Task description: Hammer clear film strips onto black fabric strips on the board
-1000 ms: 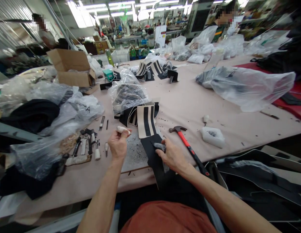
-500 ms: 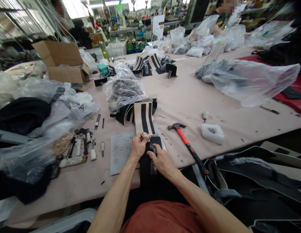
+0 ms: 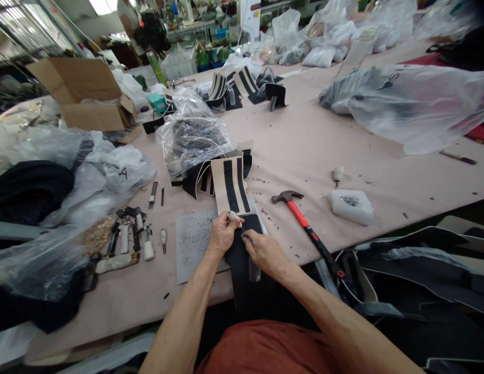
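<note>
My left hand (image 3: 222, 235) is closed around a tool with a whitish, wrapped-looking handle (image 3: 234, 218); its tip is hidden. Beside it, my right hand (image 3: 266, 253) pinches a small dark piece at the upper part of a long black panel (image 3: 242, 280). That panel lies over the table's front edge, partly on a grey board (image 3: 197, 234) strewn with dark bits. A clear plastic-like strip (image 3: 255, 271) hangs below my right fingers. Just beyond my hands lies a beige panel with two black stripes (image 3: 231, 182). A claw hammer (image 3: 304, 221) with a red and black handle rests to the right.
Hand tools (image 3: 125, 236) lie in a group at left, near a white-handled tool (image 3: 164, 239). A white block (image 3: 351, 205) sits at right. Plastic-covered panels (image 3: 197, 140), a cardboard box (image 3: 86, 98) and a large plastic bag (image 3: 417, 106) stand farther back. Dark panels (image 3: 429, 270) are stacked at lower right.
My right hand has closed from a spread thumb and fingers to a pinch, nearer my left hand. The black panel has shifted slightly right. The camera view has tilted down.
</note>
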A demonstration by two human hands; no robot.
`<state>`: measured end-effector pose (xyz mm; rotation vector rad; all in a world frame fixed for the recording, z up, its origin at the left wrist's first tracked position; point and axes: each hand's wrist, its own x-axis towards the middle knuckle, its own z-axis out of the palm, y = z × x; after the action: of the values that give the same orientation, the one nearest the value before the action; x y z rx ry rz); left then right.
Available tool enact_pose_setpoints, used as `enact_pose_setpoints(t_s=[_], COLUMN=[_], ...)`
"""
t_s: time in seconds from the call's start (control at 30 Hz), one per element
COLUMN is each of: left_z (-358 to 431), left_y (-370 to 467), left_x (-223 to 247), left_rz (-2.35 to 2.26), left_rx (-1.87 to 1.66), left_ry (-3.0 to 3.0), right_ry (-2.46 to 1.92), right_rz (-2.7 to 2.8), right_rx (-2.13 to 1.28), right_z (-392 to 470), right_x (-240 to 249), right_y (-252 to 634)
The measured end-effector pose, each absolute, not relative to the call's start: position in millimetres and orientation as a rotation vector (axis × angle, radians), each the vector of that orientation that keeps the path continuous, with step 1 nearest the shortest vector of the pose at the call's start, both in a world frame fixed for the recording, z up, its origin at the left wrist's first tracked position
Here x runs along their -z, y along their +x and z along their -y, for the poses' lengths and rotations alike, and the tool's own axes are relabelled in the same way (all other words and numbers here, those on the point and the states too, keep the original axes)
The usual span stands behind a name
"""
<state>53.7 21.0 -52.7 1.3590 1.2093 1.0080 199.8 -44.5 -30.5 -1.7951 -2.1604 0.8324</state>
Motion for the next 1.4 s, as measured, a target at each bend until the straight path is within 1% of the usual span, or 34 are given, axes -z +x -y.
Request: enact_pose_setpoints(t_s=[0.23, 0.67, 0.83, 0.9, 1.0, 1.07, 1.13, 1.23, 1.3, 1.4], left_z=[-18.2, -16.6, -9.9, -7.5, -6.3, -6.9, -7.6, -8.3, -8.2, -7.5], left_y=[55.8, 58.7, 60.3, 59.9, 59.1, 58.9, 58.8, 58.5, 58.0, 57.0], left_x=[53.6, 53.3, 56.3, 59.3, 63.5, 64.6, 64.1, 62.8, 62.9, 65.0], left_rz=[-1.22, -1.271, -1.269, -1.278, -1.301, -1.313, -1.307, -1.282, -1.268, -1.255], left_rx=[-1.044, -1.059, -1.089, -1.07, -1.035, -1.025, -1.034, -1.054, -1.057, -1.038], left_ry=[1.362, 1.451, 1.625, 1.711, 1.787, 1.784, 1.75, 1.725, 1.743, 1.791], right_ry=[-1.822, -1.854, -1.671, -1.725, -2.066, -2.29, -2.358, -2.178, -2.05, -1.928], right_rz=[2.229, 2.151, 1.924, 1.777, 1.689, 1.705, 1.608, 1.379, 1.325, 1.275], right_rx=[-0.713, -0.73, -0.802, -0.639, -0.265, -0.197, -0.428, -0.886, -1.051, -1.19], right_z=[49.5, 51.4, 52.4, 49.7, 44.7, 41.8, 38.4, 31.9, 28.9, 32.2], right_x=[34.0, 29.6, 26.2, 28.8, 37.9, 43.6, 45.6, 37.8, 25.2, -1.4], right_y=[195.8, 193.8, 215.4, 238.8, 283.3, 309.7, 326.7, 331.2, 323.5, 306.2])
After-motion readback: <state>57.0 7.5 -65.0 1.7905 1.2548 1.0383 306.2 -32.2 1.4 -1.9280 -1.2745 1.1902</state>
